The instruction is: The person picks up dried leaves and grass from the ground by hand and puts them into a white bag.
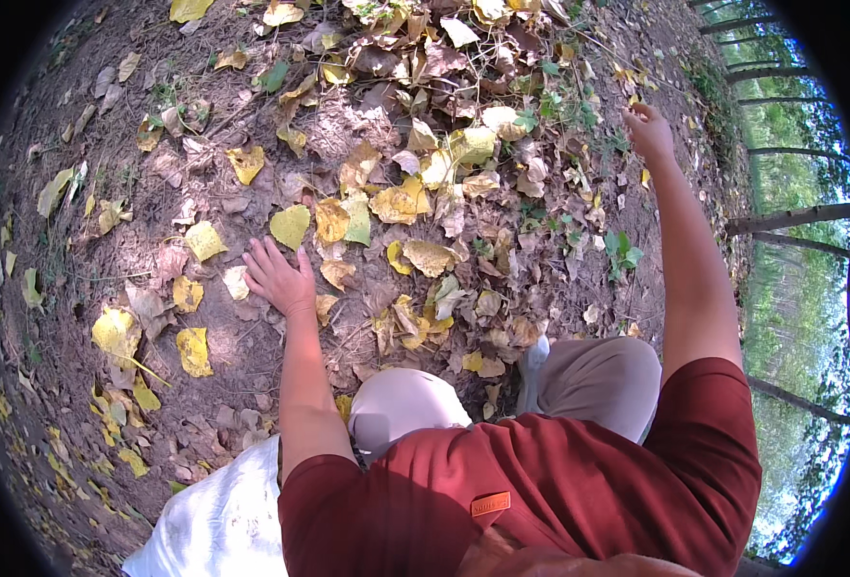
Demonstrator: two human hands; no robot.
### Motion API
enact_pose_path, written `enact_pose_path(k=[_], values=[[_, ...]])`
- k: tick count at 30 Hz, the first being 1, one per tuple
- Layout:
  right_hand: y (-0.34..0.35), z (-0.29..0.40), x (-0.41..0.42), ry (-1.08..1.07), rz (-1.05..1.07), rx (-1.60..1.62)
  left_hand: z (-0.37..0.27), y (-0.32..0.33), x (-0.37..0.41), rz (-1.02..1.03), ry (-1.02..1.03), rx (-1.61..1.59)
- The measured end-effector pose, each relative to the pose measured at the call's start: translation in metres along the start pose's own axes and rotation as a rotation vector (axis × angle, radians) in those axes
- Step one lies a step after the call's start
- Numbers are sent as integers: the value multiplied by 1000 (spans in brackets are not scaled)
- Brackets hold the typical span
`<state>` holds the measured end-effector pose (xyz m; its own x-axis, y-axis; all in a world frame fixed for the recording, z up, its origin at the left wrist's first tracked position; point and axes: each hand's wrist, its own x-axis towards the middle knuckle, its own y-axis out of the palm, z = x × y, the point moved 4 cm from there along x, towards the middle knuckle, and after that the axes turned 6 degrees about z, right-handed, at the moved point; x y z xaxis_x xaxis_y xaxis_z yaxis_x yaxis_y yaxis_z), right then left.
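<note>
My left hand (pixel 280 278) is spread over the brown soil, its fingers apart and holding nothing, beside a yellow-green leaf (pixel 290 226) and a pale dry leaf (pixel 236 283). Whether its palm touches the ground cannot be told. At the upper right my right hand (pixel 647 130) reaches out with its fingers curled; a small yellow bit shows at the fingertips, but whether it is held is unclear. Between the hands lie yellow and brown fallen leaves (pixel 399 203), thicker in a heap of dry leaves (pixel 439 61) at the top.
A white sack (pixel 215 516) lies beside my left arm at the lower left. My bent knees (pixel 407 404) are close in front of me. Small green plants (pixel 621 254) grow from the soil at the right. Tree trunks (pixel 793 216) stand along the far right.
</note>
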<state>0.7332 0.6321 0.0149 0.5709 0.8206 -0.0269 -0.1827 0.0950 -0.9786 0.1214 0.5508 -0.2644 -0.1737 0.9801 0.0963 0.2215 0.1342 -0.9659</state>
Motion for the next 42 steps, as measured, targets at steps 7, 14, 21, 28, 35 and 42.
enact_pose_path(k=[7, 14, 21, 28, 35, 42], values=[[43, 44, 11, 77, -23, 74, 0, -8, 2, 27, 17, -34], [101, 60, 12, 24, -39, 131, 5, -2, 2, 50, 44, -48], [135, 54, 65, 93, -1, 280, 15, -15, 6, 260, 131, -44], [207, 168, 53, 53, 268, 1018, -12, -12, -34, 331, -139, -97], [255, 232, -170, -698, 1190, 440, -60, -21, -76, 380, -207, -301], [186, 255, -180, -1268, 1110, 157, -114, -36, -77, 303, -306, -487]])
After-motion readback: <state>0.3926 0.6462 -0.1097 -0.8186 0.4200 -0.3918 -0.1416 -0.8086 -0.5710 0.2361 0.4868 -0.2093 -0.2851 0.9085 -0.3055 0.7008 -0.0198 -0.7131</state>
